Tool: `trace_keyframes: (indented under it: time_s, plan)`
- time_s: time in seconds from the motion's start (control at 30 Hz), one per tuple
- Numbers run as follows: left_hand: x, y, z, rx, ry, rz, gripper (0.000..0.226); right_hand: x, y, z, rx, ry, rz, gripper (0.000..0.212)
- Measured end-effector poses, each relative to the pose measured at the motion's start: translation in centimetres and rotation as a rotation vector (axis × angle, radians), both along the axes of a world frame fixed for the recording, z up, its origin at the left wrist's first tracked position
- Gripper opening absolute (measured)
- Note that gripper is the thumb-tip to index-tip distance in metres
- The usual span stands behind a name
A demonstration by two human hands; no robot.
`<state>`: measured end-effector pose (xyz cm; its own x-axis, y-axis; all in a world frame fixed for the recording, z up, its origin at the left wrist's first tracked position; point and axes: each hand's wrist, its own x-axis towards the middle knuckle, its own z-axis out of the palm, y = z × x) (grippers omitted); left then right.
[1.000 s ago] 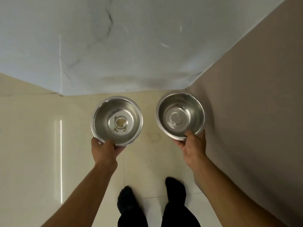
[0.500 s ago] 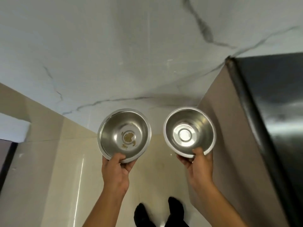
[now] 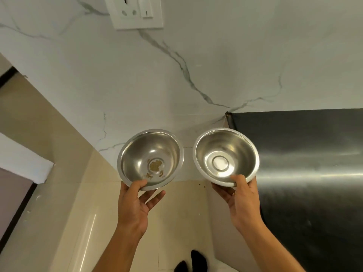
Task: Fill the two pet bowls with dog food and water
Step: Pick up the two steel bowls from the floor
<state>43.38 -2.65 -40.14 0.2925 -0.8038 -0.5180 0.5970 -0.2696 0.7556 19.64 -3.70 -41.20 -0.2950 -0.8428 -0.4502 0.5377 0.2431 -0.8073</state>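
I hold two round steel pet bowls in the air in front of a marble wall. My left hand (image 3: 135, 205) grips the near rim of the left bowl (image 3: 137, 154), thumb inside and fingers underneath; brown food residue is stuck to its bottom. My right hand (image 3: 242, 199) holds the right bowl (image 3: 243, 152) the same way by its near rim; this bowl looks clean and dry inside. Both bowls tilt slightly toward me. No dog food or water source is in view.
A dark, glossy appliance top or counter (image 3: 306, 173) fills the right side, close to the right bowl. A white socket and switch plate (image 3: 135, 12) sits high on the marble wall (image 3: 176, 75). Beige floor tiles (image 3: 64, 213) lie below, with my dark-socked feet (image 3: 190, 262).
The view has tilted upward and the bowls have risen with my hands. The dark surface at right and the wall socket have come into view. Both grips are unchanged.
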Motion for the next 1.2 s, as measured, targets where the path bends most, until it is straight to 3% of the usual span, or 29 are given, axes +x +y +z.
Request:
trace_keyframes:
  time_s: [0.33,0.67,0.97,1.2]
  plan:
    - [-6.6,1.4,1.9,-0.116,0.075,-0.161,0.032,-7.6,4.2,3.3,-0.005,-0.011,-0.193,0.038]
    - [-23.9,0.0,2.6,-0.144,0.114,-0.306,0.040,-24.4,4.8,3.0,-0.016,0.039,-0.294,0.040]
    - [-42.7,0.3,-1.6,-0.048,0.099,-0.189,0.036,-45.1,3.6,-0.7,-0.010,-0.001,-0.150,0.047]
    - [-48.0,-0.3,-2.2,0.009,0.044,-0.116,0.041,-50.2,1.5,-0.9,0.023,-0.104,-0.101,0.050]
